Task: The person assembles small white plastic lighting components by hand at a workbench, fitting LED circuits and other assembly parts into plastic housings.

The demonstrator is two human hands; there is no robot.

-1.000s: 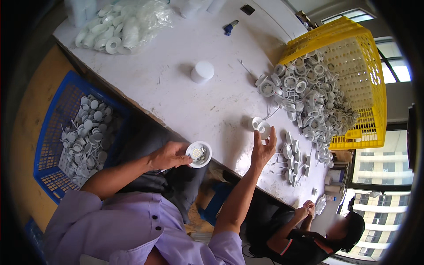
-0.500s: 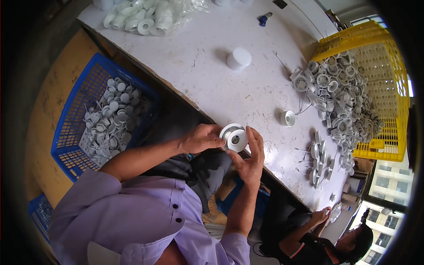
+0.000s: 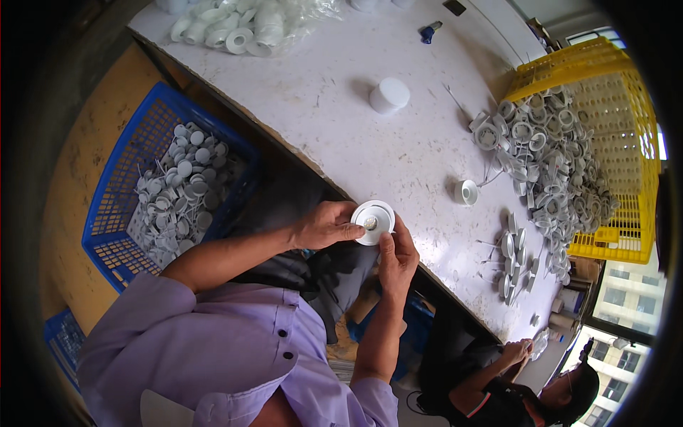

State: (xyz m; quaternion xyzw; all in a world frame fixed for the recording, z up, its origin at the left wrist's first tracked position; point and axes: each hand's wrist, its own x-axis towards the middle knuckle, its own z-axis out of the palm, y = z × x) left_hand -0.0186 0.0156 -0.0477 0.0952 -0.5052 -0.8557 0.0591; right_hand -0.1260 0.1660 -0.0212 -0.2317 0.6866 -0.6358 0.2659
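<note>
Between my two hands, above the table's near edge, is a white cup-shaped light fitting (image 3: 381,215) with a wide round rim. Its open face is turned up, and a small round speckled part shows at the bottom of the cup. My left hand (image 3: 325,226) grips the rim from the left, thumb lying over it. From the right, my right hand (image 3: 399,265) closes on the same fitting, with its thumb at the lower rim and fingers behind. The fingertips under the fitting are hidden.
A white round tub (image 3: 389,96) and a single white cup (image 3: 466,192) stand on the table (image 3: 313,92). Wired fittings (image 3: 544,164) spill from a tipped yellow crate (image 3: 637,142). At left, a blue basket (image 3: 107,213) holds round wired parts. A co-worker (image 3: 498,384) sits lower right.
The white cup piece that my right hand held tilted over the fitting now appears seated inside its ring. My right hand has moved slightly left and closed in on the rim.
</note>
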